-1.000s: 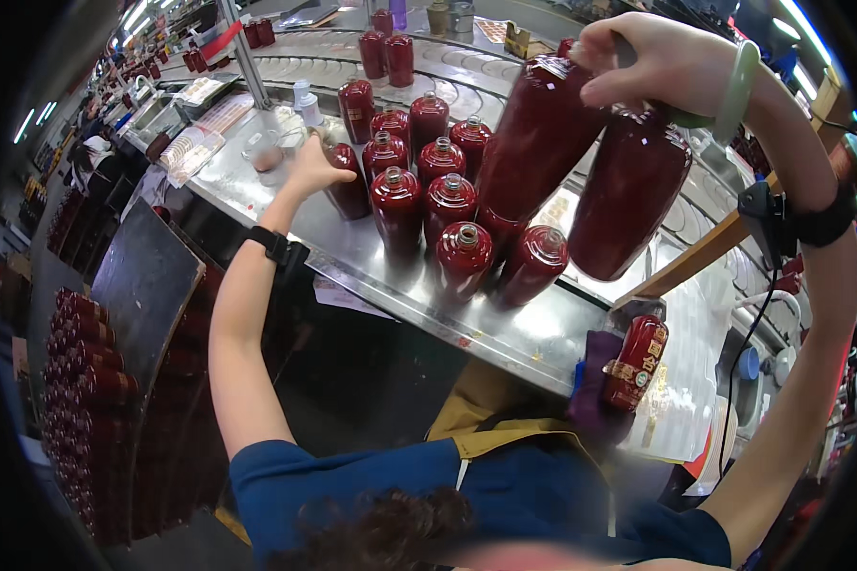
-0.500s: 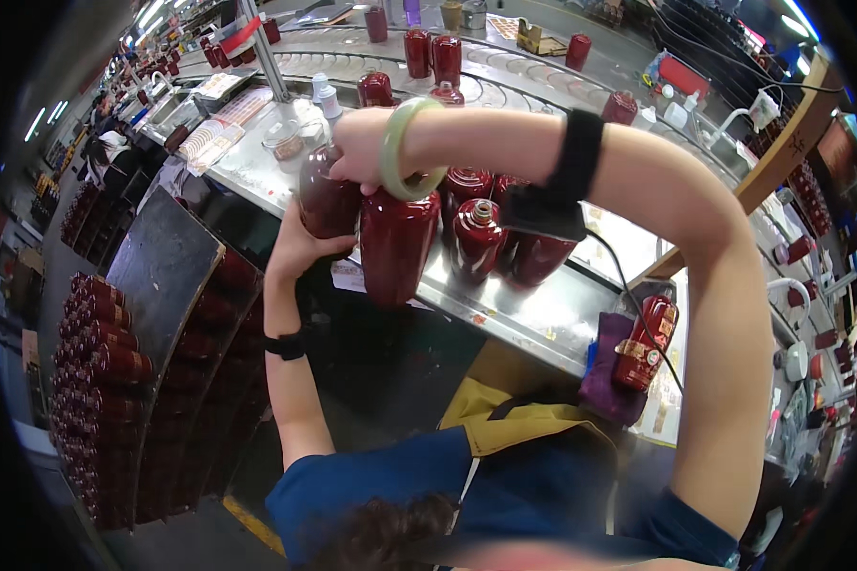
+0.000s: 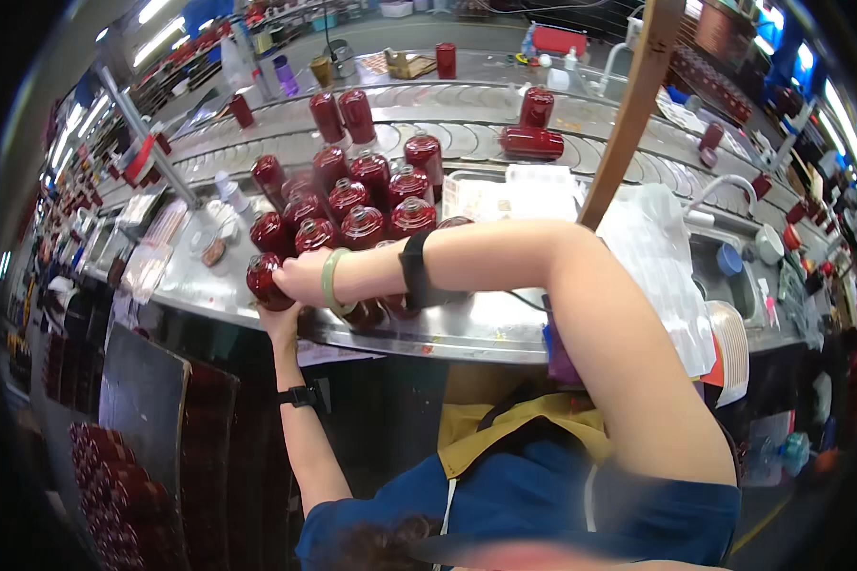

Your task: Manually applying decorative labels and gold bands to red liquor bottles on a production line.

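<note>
At the front edge of the curved steel worktable [image 3: 505, 328], the right hand [image 3: 300, 276] closes its fingers over a glossy dark-red round bottle [image 3: 265, 283]. The left hand [image 3: 278, 322] comes up beneath it, touching; its finger spread cannot be told. A cluster of matching red bottles [image 3: 362, 205] stands just behind.

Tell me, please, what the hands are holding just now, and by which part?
Both hands, right and left, meet on a dark red bottle at the steel counter's front edge, gripping its body; the exact finger placement is unclear.
</note>
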